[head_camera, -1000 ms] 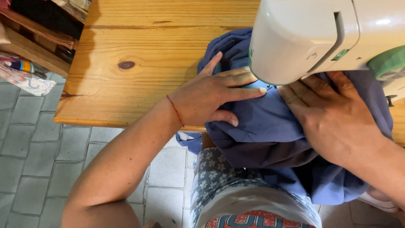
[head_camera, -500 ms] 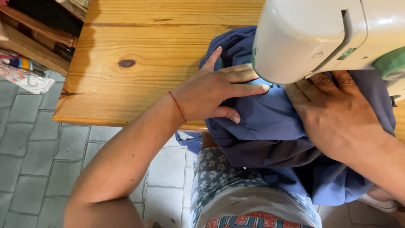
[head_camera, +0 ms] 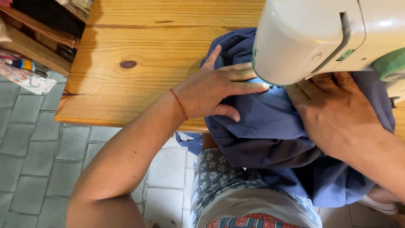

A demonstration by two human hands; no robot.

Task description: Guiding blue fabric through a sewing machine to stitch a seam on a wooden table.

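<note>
Mid-seam, by the look of it: blue fabric (head_camera: 270, 126) spread on the wooden table (head_camera: 139, 50) under the white sewing machine (head_camera: 320, 33), spilling off the table's near edge onto the lap. Left hand (head_camera: 211, 90) just left of the machine, fingers spread flat, pressing cloth, nothing clamped. Right hand (head_camera: 337, 114) directly below the machine, palm down on cloth, fingertips hidden beneath the head. Next move likely calls for even, straight feeding with both palms flat.

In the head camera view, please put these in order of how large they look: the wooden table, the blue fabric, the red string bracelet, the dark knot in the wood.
1. Wooden table; the blue fabric looks almost as large, so this order is uncertain.
2. Blue fabric.
3. Red string bracelet and dark knot look alike, both small.
</note>
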